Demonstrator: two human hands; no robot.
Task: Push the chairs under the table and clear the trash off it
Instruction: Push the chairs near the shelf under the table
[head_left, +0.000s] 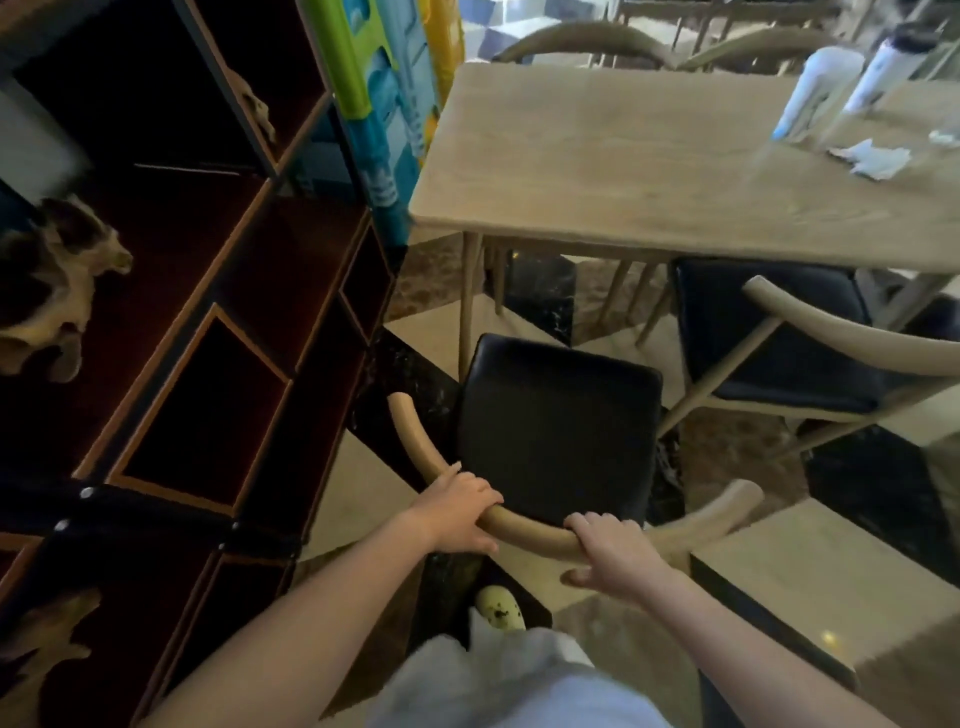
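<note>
Gripping the bent back of the chair (558, 426), the left hand (457, 512) and right hand (610, 553) curl their fingers round it, ready to push, because it sits out from the table (597, 156), where trash (872, 158) lies.

Bottles (826, 93) blurred; right chair (769, 332) cut by edge; far chairs (587, 36) half hidden behind table (597, 156).

Both forearms are bare from the left hand (457, 512) and right hand (613, 551) down to the picture's lower edge. A pale grey-white soft fabric garment (519, 686) covers the lap (blurred, so its cut cannot be told). Beyond it shows the rounded toe of a cream shoe (500, 608) flecked with dark spots.
</note>
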